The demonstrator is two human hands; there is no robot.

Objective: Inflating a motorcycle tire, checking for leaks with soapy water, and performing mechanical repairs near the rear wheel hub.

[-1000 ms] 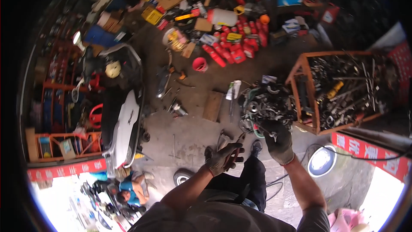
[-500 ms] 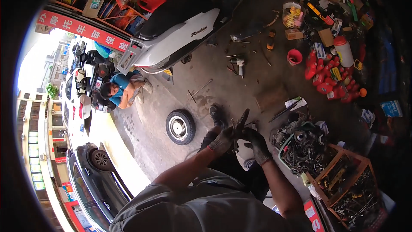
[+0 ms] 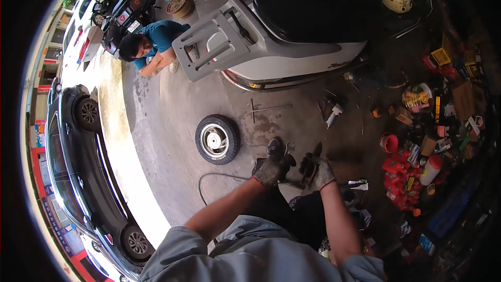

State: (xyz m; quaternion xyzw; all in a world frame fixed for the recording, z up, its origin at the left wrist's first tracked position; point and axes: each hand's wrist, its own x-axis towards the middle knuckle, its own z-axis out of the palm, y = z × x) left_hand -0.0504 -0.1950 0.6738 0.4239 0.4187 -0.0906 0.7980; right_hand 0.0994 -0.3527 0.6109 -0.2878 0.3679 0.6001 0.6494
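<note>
"Head view, and nearest come two gloved hands. What's in the right hand point(image 3: 317, 172)?"

"A dark, pointed tool point(image 3: 317, 150)! Fingers are wrapped round its lower part, with the tip poking out ahead. There it is, in mid-picture, above the floor point(image 3: 175, 149)."

"And the left hand point(image 3: 272, 171)?"

"Just beside the right, apart from it, fingers curled well short of spread. Something thin may be sticking out there; I can't tell whether it's gripped."

"How far along does this look?"

"The wheel point(image 3: 217, 140) is loose, lying ahead on the left; count that part done, I'd say. Neither hand touches it."

"And what's left?"

"Hard to judge. Past the wheel lies a T-shaped bar point(image 3: 271, 108), and a pistol-shaped tool point(image 3: 334, 116) rests to its right, both out of hand. Then the scooter point(image 3: 297, 65), its underside hidden, so I can't say what remains there."

"Further back?"

"A person in teal point(image 3: 159, 42), down low by the scooter's tail, and a dark car point(image 3: 81, 164) out by the light!"
</note>
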